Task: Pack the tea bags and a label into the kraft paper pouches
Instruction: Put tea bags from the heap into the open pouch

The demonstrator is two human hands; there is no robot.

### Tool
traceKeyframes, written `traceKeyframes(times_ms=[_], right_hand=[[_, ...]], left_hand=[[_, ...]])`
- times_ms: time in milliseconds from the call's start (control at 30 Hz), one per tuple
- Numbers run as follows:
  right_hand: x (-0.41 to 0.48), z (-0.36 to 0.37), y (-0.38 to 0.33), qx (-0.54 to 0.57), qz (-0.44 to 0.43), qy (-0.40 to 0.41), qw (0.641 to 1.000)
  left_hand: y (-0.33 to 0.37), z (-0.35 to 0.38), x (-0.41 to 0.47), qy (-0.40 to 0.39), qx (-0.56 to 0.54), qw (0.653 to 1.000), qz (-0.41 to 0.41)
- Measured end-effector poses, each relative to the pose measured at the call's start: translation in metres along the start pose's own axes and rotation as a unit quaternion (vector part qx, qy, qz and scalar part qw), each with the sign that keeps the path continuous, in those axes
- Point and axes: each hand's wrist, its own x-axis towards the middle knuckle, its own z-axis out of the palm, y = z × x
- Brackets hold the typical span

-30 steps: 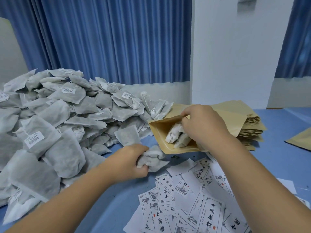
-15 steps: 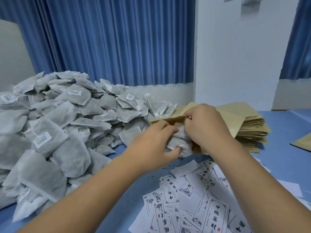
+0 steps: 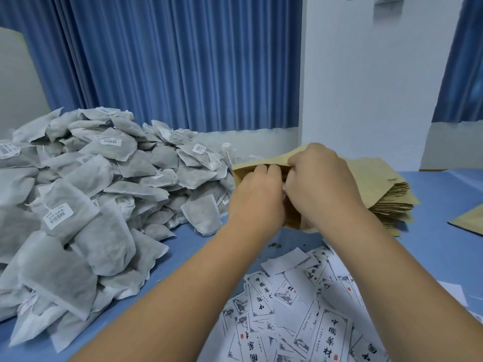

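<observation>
Both hands meet at the mouth of one kraft pouch (image 3: 264,168), held just above the blue surface (image 3: 441,246), in front of the stack of flat kraft pouches (image 3: 389,189). Left hand (image 3: 257,197) is pushed into the pouch opening from the near side, fingers (image 3: 271,170) curled down inside the lip; what they close on is hidden by the paper and the knuckles, so cannot tell if a tea bag is in the grip. Right hand (image 3: 320,184) sits against it, touching, fingers clenched on the upper edge of the pouch, pinching the paper and holding the mouth up. A sliver of white shows between the two hands; too small to name. The pouch lies tilted, mouth toward the left, its body running under the right wrist toward the stack. Big heap of grey-white tea bags (image 3: 86,205) fills the left of the surface, many with small barcode stickers, the nearest bag of the heap just beside the left hand. Loose printed labels (image 3: 300,309) lie scattered near the person, under and between the forearms, black characters and red seals, some face down and blank. A few dark crumbs (image 3: 274,245) dot the surface between the pouch and the labels. One more flat kraft pouch (image 3: 470,218) lies apart at the right edge. Blue curtain (image 3: 170,61) behind the heap, white wall (image 3: 366,74) behind the stack.
</observation>
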Motion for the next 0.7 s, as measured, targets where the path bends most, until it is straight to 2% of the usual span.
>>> traceKeyframes(times_ms=[100,200,300,400,500,567,633,700], right_hand=[[0.002,-0.003,0.006,0.013,0.010,0.038,0.999],[0.005,-0.006,0.013,0.026,0.036,0.068,0.997],[0.006,-0.010,0.016,0.021,0.053,0.075,0.996],[0.006,-0.014,0.015,0.019,0.056,0.080,0.995],[0.002,-0.015,0.008,0.026,0.047,0.061,0.997],[0.000,-0.017,0.004,0.041,0.044,0.051,0.997],[-0.001,-0.021,0.003,0.053,0.040,0.058,0.996],[0.000,-0.026,0.003,0.058,0.040,0.069,0.995]], left_hand=[[-0.002,0.002,-0.006,0.008,-0.102,0.993,0.067],[-0.014,0.001,-0.018,-0.069,-0.158,0.974,0.144],[-0.027,-0.001,-0.023,-0.127,-0.126,0.960,0.215],[-0.028,0.001,-0.022,-0.091,-0.023,0.959,0.269],[-0.019,0.002,-0.017,-0.019,0.006,0.964,0.266],[-0.016,-0.001,-0.012,-0.006,-0.008,0.963,0.271],[-0.013,-0.006,-0.006,-0.039,-0.045,0.966,0.251],[-0.009,-0.013,0.001,-0.118,-0.071,0.966,0.219]])
